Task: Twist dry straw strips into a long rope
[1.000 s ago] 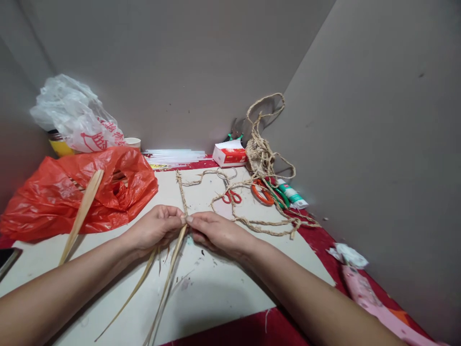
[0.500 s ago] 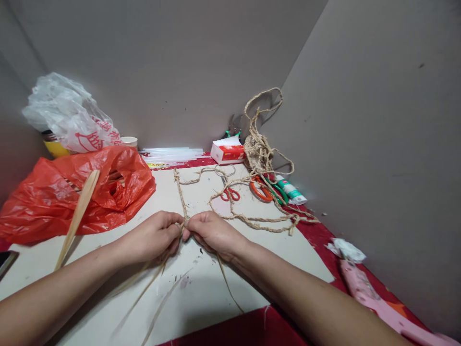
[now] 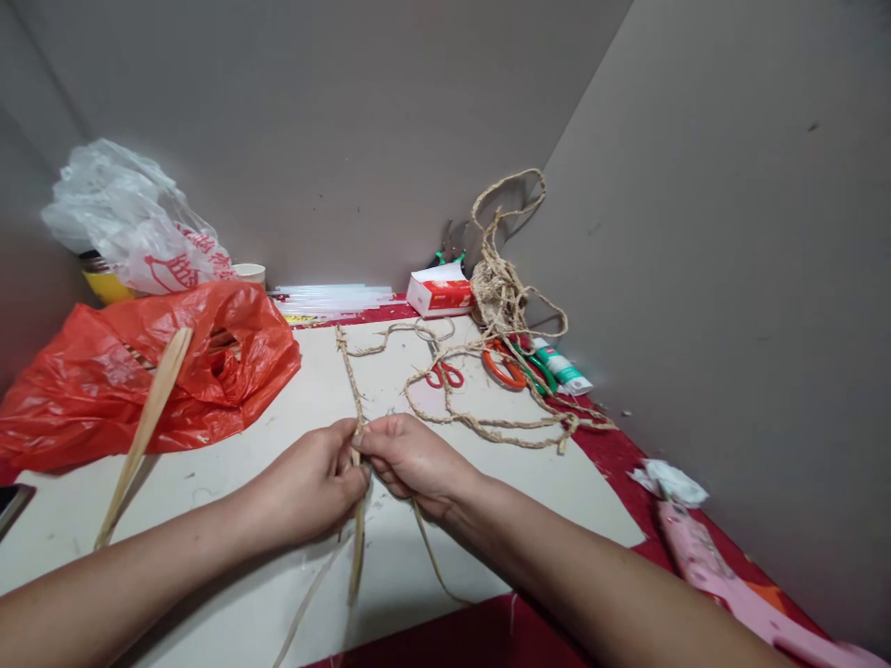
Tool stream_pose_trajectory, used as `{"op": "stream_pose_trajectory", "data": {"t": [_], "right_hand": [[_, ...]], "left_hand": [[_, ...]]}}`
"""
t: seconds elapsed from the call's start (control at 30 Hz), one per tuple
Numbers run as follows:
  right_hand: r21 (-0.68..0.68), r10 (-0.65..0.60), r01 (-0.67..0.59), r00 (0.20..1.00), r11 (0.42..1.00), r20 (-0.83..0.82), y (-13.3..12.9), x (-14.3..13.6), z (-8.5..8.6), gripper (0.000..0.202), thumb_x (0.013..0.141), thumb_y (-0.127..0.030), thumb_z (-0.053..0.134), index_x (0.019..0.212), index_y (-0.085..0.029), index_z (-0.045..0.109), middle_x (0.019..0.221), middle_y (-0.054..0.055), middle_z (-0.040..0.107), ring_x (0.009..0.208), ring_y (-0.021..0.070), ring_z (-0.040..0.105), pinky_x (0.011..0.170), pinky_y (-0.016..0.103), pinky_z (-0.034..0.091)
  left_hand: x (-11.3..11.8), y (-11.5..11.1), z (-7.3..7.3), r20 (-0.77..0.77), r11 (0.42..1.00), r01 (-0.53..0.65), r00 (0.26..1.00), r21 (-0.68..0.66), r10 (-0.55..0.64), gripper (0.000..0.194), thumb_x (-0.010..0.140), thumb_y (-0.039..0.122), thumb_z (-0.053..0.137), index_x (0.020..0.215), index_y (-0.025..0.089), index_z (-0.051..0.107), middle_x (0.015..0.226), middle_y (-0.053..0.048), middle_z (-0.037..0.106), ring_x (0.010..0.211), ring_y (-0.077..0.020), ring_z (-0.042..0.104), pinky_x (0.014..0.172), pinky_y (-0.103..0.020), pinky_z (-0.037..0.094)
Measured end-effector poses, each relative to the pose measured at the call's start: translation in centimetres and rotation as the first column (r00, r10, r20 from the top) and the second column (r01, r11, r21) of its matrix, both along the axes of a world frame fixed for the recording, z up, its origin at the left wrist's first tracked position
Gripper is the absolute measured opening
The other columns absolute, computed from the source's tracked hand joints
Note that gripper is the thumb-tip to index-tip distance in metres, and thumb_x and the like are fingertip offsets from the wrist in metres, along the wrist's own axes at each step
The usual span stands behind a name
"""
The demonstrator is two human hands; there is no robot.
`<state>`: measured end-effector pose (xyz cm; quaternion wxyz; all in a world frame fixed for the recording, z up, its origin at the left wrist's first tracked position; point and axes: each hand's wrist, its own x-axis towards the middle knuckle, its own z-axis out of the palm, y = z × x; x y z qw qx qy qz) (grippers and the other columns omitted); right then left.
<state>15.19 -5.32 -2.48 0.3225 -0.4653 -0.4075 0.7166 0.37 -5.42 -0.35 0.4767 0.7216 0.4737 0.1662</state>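
A thin braided straw cord (image 3: 351,376) runs toward me across the white board (image 3: 264,584) to my fingers. My left hand (image 3: 316,487) pinches the near end of the braid, where it parts into loose straw strands (image 3: 357,547). Right beside it, my right hand (image 3: 410,459) grips the same spot between thumb and forefinger. One strand hangs below the right hand, another trails to the lower left. The fingertips of both hands almost touch and partly hide the braid's end.
A red plastic bag (image 3: 229,399) with a flat straw leaf (image 3: 149,417) lies left. Red-handled scissors (image 3: 445,374), a heap of braided cord (image 3: 501,297), a tissue box (image 3: 442,292) and a glue tube (image 3: 563,368) sit behind. At right is a pink glue gun (image 3: 703,557). Grey walls enclose the back and right.
My left hand has turned and shifted slightly right and down, bringing a strand from the lower left to straight below the braid. My right hand stays nearly in place.
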Motion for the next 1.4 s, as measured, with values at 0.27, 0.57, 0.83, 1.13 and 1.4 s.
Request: {"op": "stream_pose_trajectory", "data": {"t": [0.27,0.57,0.83,1.13,1.4], "right_hand": [[-0.091,0.109,-0.117,0.99,0.989,-0.085,0.3,0.8,0.6,0.014,0.071,-0.027,0.058,0.069,-0.013,0.057,0.039,-0.013,0.023,0.033,0.0021,0.009,0.032,0.018,0.004],[0.066,0.256,-0.266,0.958,0.962,0.133,1.4,2.0,0.6,0.02,0.074,-0.032,0.059,0.069,-0.012,0.06,0.037,-0.01,0.029,0.034,0.0039,0.017,0.035,0.02,0.01],[0.28,0.179,-0.421,0.773,0.863,0.609,1.2,2.1,0.6,0.023,0.08,-0.027,0.05,0.072,-0.011,0.064,0.055,-0.004,0.043,0.052,0.0072,0.035,0.049,0.019,0.026],[0.382,-0.002,-0.583,0.546,0.718,0.838,0.1,1.7,2.1,0.027,0.085,-0.025,0.041,0.071,-0.016,0.062,0.064,0.003,0.058,0.058,0.0109,0.045,0.055,0.023,0.027],[0.345,0.078,-0.55,0.605,0.76,0.793,0.3,2.2,2.7,0.023,0.081,-0.022,0.042,0.063,-0.015,0.055,0.056,0.0,0.05,0.052,0.0093,0.041,0.05,0.021,0.028]], "left_hand": [[-0.7,2.3,0.0,0.125,0.988,-0.124,0.983,-0.092,0.135,0.015,0.074,0.028,0.049,0.077,0.016,0.058,0.065,0.0,0.056,0.054,-0.0102,0.045,0.05,-0.021,0.032],[-0.5,2.8,-1.4,0.16,0.961,0.001,0.986,-0.275,0.044,0.025,0.076,0.027,0.043,0.065,0.013,0.061,0.05,0.005,0.036,0.044,-0.0063,0.024,0.043,-0.021,0.017],[-0.4,3.1,-1.5,0.151,0.956,0.01,0.988,-0.292,0.036,0.024,0.074,0.032,0.048,0.059,0.014,0.055,0.047,0.006,0.038,0.043,-0.0062,0.025,0.044,-0.022,0.019],[-0.2,2.4,-1.7,0.191,0.94,-0.043,0.975,-0.337,0.113,0.021,0.075,0.03,0.05,0.062,0.015,0.053,0.043,0.009,0.033,0.039,-0.0045,0.021,0.042,-0.021,0.015],[-0.2,2.3,-2.2,0.179,0.949,-0.077,0.974,-0.307,0.137,0.021,0.072,0.032,0.051,0.06,0.014,0.054,0.045,0.007,0.039,0.042,-0.0052,0.025,0.043,-0.02,0.018]]}}
